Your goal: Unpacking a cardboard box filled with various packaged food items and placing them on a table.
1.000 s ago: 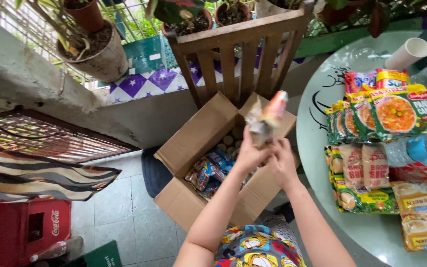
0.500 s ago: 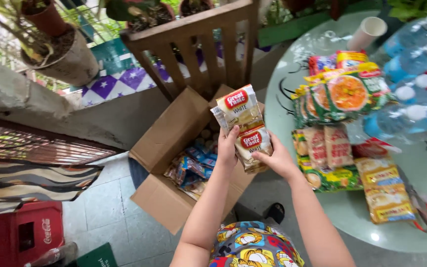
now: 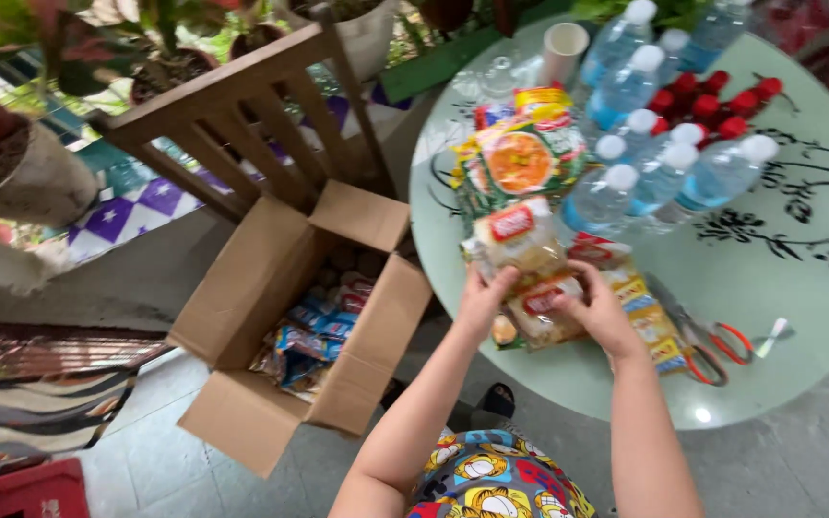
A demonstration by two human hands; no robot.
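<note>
1. My left hand and my right hand gripped one strip of beige sachet packs between them, fingers curled around its lower end; the left thumb pressed the strip's left edge, the right fingers closed over its lowest sachet.
2. The strip was tilted up and away from me, above the near-left edge of the round glass table; its upper sachet overlapped the packets lying behind it.
3. Beneath my right hand lay yellow packets flat on the glass; just beyond them, a pair of red-handled scissors rested near the table's rim.
4. Farther back, green-and-orange noodle packets lay stacked; beside them stood a cluster of clear water bottles with white caps, small red-capped bottles behind, and a white paper cup on its side.
5. To my left, an open cardboard box sat on a wooden chair, flaps out, holding bright snack wrappers; potted plants lined the ledge beyond.
</note>
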